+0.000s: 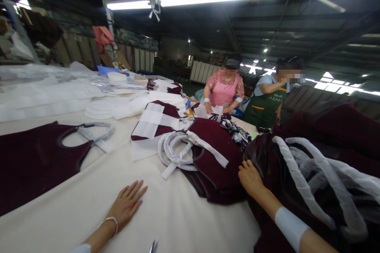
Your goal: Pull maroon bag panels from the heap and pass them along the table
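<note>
Fingers of the left hand (127,204) lie spread flat on the bench (178,221), steadying, while the right hand (251,178) pinches the maroon stack (218,174) beside it.

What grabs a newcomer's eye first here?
Probably the dark red cloth: a stack of cut pieces at table centre, tied with white strips, and a big heap on the right. The right hand rests on the stack's edge; the left hand lies flat on the cream table. Two people work at the far end.
</note>
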`<state>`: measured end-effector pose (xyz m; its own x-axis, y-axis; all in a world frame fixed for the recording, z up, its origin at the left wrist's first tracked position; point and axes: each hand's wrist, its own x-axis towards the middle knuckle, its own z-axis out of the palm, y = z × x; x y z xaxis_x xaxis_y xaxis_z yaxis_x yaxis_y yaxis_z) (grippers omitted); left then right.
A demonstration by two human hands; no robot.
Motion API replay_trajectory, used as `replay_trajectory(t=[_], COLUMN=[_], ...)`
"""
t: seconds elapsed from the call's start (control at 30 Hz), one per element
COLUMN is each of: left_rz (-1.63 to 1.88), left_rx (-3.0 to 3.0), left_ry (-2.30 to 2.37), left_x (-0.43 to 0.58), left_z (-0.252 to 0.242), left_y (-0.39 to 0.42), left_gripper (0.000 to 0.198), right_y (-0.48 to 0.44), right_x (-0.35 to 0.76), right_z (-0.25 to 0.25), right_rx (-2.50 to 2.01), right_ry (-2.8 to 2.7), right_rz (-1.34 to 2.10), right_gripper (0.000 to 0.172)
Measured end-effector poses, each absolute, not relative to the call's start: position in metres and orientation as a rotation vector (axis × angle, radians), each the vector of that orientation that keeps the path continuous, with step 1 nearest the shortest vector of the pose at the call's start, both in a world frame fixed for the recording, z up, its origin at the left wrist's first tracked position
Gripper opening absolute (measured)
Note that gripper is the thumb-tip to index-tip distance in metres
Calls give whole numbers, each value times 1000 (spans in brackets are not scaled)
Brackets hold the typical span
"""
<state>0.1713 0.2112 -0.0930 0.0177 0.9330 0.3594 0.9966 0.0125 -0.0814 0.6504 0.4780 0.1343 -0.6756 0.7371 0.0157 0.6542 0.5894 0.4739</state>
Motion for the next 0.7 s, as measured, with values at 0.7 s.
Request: replay_trajectory(t=[0.7], left_rz=[-276], left_rx=[-2009], left_ry=[-2024], left_x=[178], left_z=[-78], left_y=[207], left_gripper=[53], right_y=[504], right_x=[671], right_z=[99], right_rx=[1038], right_ry=[2869], right_rz=[904], right_gripper=[26])
